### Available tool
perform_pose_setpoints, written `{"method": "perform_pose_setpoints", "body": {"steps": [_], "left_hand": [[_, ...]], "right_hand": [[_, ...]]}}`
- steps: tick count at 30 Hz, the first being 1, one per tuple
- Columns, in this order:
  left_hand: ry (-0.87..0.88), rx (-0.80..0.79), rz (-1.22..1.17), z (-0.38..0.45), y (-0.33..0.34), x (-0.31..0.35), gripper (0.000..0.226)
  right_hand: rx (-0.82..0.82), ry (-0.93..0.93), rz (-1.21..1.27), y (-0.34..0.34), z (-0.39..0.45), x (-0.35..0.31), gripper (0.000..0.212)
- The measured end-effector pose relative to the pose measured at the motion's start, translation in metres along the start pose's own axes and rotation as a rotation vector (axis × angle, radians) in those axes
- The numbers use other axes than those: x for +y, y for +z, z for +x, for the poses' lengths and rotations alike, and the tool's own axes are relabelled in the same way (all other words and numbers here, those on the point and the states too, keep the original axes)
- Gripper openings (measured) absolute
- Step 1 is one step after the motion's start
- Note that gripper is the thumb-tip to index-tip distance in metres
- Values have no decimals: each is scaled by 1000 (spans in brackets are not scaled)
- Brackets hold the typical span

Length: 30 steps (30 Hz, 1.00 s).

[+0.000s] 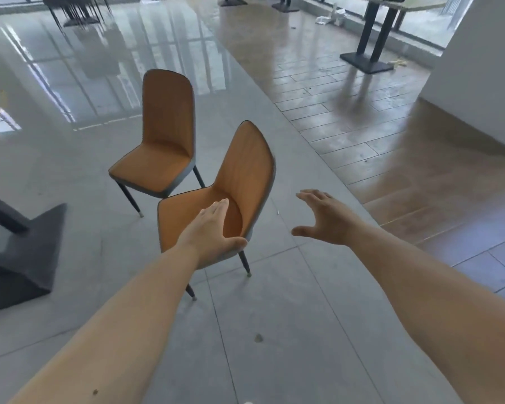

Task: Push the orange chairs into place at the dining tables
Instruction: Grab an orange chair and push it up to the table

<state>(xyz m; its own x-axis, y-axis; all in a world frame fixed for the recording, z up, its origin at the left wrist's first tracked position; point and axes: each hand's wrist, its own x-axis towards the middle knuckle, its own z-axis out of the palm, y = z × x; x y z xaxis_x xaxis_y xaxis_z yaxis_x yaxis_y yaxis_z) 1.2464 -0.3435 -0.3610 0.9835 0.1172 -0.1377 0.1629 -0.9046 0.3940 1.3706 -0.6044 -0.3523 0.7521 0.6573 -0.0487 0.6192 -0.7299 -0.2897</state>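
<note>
Two orange chairs with dark thin legs stand on the grey tiled floor. The nearer chair [245, 176] is in the middle of the view, its back turned to the right. My left hand [213, 231] reaches over its seat with straight fingers and holds nothing; I cannot tell whether it touches the seat. My right hand [324, 218] hovers to the right of that chair with fingers spread, apart from it. The farther chair [166, 135] stands just behind and to the left, facing me.
A dark table base [21, 252] sits at the left edge. Another table on a black pedestal [368, 58] stands at the back right on the brown plank floor. A white wall [484, 71] fills the right. Dark chairs [76, 10] cluster far back left.
</note>
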Motion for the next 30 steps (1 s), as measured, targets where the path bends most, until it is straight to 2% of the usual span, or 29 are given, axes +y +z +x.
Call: {"method": "perform_pose_setpoints", "body": {"steps": [6, 11, 14, 20, 24, 30], "left_hand": [[-108, 40, 55, 104, 7, 31, 106], [-358, 154, 22, 159, 25, 73, 105], [-473, 140, 5, 184, 36, 103, 106], [-666, 227, -80, 249, 36, 118, 104], [-758, 196, -109, 292, 45, 108, 105], [-887, 159, -150, 343, 46, 114, 111]], "right_hand": [[-48, -153, -10, -21, 105, 93, 94], [-130, -375, -15, -40, 199, 160, 95], [-200, -507, -39, -60, 246, 186, 94], [-268, -695, -72, -73, 348, 206, 94], [-294, -780, -87, -59, 407, 211, 93], [-417, -940, -111, -47, 483, 209, 92]]}}
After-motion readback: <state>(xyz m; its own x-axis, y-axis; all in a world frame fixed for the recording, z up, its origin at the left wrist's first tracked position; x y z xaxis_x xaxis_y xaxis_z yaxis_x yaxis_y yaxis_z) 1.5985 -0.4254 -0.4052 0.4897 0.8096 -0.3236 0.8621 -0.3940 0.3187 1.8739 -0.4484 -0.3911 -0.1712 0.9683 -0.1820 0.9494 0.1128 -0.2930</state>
